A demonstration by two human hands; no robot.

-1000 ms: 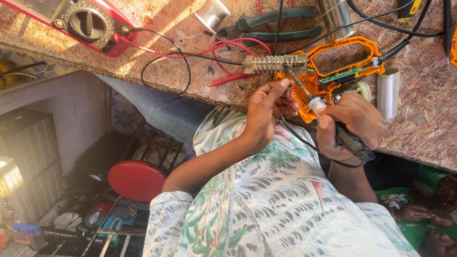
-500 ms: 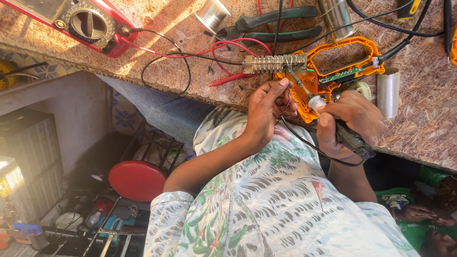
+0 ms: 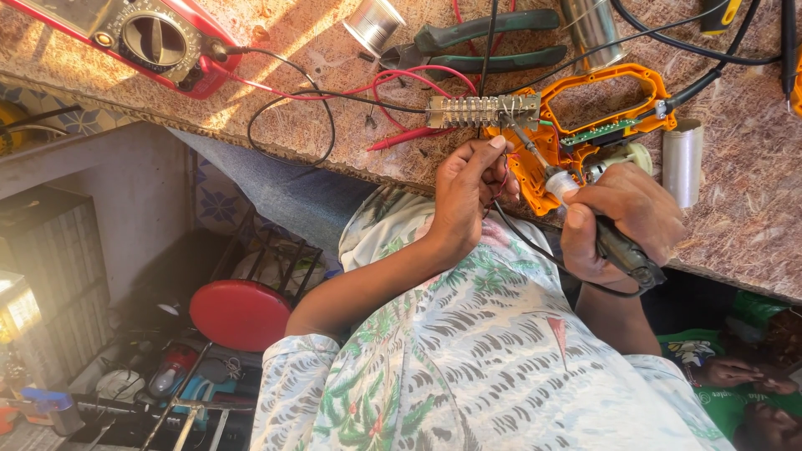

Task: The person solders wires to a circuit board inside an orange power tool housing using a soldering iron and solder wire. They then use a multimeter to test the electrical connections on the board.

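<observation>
Soldering iron (image 3: 585, 217) gripped in right hand (image 3: 622, 221), tip at orange housing (image 3: 585, 125); left hand (image 3: 468, 188) pinches wire; steady contact needed next.

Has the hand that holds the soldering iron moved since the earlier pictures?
No. The right hand holds the soldering iron in the same place, beside the orange housing and the grey cylinder, with its tip at the housing as before.

One meter face on our bench

We see the red multimeter (image 3: 134, 38), dark round dial, lying well apart from our fingers (image 3: 489, 159).
</observation>
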